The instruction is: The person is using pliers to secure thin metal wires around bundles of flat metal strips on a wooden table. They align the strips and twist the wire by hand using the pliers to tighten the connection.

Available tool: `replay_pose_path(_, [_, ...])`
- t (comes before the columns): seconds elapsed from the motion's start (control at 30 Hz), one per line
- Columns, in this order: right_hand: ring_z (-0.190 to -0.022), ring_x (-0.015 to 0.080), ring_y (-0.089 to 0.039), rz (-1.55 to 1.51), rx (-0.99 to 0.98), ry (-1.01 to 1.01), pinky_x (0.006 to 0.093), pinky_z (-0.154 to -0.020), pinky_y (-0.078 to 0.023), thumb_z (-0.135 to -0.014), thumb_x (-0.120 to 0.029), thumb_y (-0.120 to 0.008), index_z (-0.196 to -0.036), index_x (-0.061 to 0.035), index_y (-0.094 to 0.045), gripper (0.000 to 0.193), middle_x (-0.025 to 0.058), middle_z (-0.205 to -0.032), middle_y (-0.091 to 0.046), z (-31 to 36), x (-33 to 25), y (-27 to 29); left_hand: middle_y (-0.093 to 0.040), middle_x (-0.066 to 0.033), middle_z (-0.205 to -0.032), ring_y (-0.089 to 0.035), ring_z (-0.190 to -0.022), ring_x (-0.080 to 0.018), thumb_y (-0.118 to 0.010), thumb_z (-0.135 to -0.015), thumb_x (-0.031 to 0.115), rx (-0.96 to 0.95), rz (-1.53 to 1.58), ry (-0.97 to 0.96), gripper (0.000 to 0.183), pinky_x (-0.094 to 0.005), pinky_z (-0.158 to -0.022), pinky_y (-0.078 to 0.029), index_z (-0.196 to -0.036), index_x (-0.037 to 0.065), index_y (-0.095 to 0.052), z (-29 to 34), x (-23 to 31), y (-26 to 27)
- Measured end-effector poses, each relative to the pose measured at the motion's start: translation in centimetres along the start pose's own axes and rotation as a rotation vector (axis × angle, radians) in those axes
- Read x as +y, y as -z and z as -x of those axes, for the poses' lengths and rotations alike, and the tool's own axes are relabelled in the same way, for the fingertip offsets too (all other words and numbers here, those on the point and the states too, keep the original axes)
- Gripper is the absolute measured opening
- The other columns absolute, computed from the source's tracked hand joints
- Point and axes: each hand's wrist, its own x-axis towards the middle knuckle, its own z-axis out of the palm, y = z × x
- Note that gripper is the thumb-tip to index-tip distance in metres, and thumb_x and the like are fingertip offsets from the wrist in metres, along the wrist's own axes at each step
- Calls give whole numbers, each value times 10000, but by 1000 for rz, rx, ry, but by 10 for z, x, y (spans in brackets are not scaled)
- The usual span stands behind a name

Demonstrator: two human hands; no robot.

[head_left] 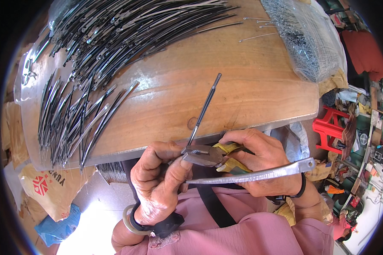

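My right hand (261,155) is wrapped round a pair of pliers (204,156) with yellow grips. The plier jaws point left and meet the fingertips of my left hand (159,180). That hand is closed on a flat silver metal strip (259,173), which runs rightward in front of my right hand and has a hole in its far end. A thin dark metal rod (205,106) slants up and away over the table from beside the jaws and left fingertips. What exactly the jaws grip is hidden.
Ahead stands a wooden table (242,85). A large heap of dark metal strips (115,38) covers its far left, with a smaller bunch (72,119) nearer. Thin looped wires lie by a clear plastic bag (308,42) at far right. A red stool (330,127) stands right.
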Motion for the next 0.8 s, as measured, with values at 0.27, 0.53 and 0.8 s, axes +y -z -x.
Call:
replay_pose_path(0.27, [-935,333,-609,18,3,-20,398,-795,-507,-622,-119,-776,-833,33,-632,298,161,-1094,-562,0,-1,-3,-594,-29,-720,-463,-532,-23,-606,-915,-11,18,4,37,49,-167,-461,-345,-948,-12,-571,0,0,0])
replay_pose_path(0.53, [-919,331,-598,52,8,6,395,-794,-495,-588,-110,-747,-845,19,-629,312,162,-1065,-556,-1,4,-12,-592,-36,-699,-456,-522,-30,-573,-944,12,35,43,41,45,-173,-467,-342,-972,-21,-561,-4,-4,-2])
replay_pose_path(0.8, [-920,329,-598,43,-2,-3,395,-795,-499,-594,-102,-742,-849,20,-629,305,159,-1062,-563,-3,4,-11,-599,-45,-704,-442,-508,-37,-574,-945,14,16,24,48,35,-179,-461,-337,-948,-17,-559,-6,-2,1])
